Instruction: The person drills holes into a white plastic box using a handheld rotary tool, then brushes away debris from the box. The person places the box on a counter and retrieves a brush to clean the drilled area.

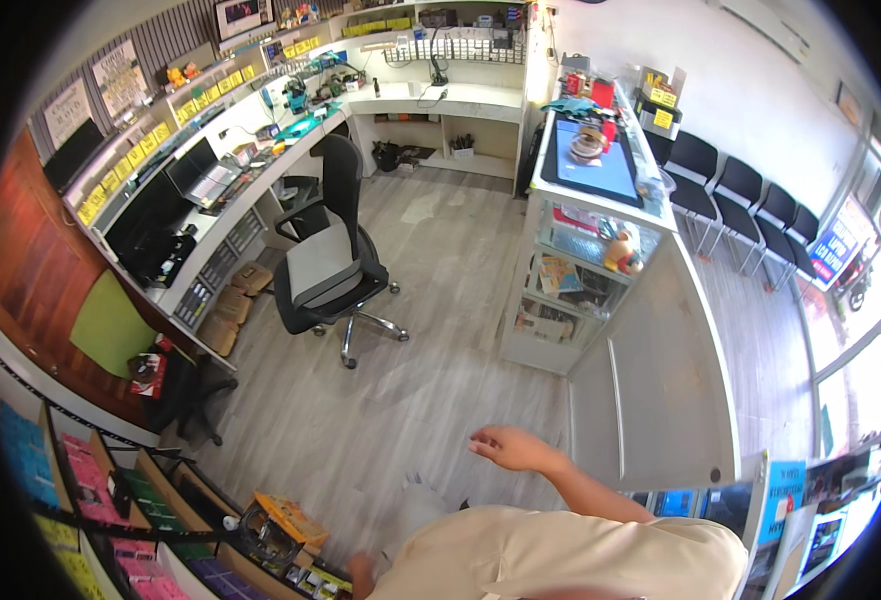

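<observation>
Left hand (363,574) is hanging beside small yellow-black boxes (321,584) near the right edge of the brown-walled compartmented rack (173,490); finger spread cannot be told. Right hand (507,447) is hovering, loosely curled, seemingly empty, near the left edge of the flat white panel (651,370); keeping clear seems advisable.

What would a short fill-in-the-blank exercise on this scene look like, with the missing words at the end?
1. The hand held out over the floor is the person's ____ hand.
2. The office chair has a ____ backrest.
3. The row of chairs stands along a ____ wall.
4. The mat on the glass display case is mainly ____.
Missing words: right; black; white; blue.
</observation>
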Demonstrator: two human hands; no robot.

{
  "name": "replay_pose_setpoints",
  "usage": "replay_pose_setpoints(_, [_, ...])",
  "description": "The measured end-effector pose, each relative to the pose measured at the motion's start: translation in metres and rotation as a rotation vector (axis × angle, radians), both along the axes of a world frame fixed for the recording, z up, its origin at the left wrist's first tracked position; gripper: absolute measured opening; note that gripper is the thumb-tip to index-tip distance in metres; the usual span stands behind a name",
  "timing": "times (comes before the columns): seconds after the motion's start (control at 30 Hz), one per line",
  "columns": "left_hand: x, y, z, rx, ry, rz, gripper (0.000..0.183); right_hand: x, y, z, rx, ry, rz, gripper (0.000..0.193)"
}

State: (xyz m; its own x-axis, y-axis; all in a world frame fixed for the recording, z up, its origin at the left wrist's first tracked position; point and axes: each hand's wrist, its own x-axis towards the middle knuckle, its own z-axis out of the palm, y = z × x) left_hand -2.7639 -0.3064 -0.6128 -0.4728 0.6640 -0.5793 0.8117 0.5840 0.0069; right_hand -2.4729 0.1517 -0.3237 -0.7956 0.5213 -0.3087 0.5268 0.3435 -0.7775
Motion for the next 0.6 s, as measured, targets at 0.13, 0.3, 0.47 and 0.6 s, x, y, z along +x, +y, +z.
replay_pose_setpoints(0.13, [-0.081,0.054,-0.043,0.041,-0.131,0.334,0.031,-0.121,0.124,-0.014,0.080,-0.021,0.087,0.057])
replay_pose_setpoints(0.3, [-0.205,0.299,-0.021,0.392,-0.142,-0.078,0.035,-0.212,0.256,-0.004,0.116,-0.073,-0.017,0.057])
replay_pose_setpoints(0.47, [-0.300,0.746,0.046,0.650,-0.932,0.451,0.042,-0.236,0.368,0.013,-0.140,0.168,-0.355,0.050])
replay_pose_setpoints(0.6, [-0.318,1.053,0.099,0.655,-1.115,0.358,0.046,-0.253,0.480,-0.015,-0.174,0.085,-0.693,0.047])
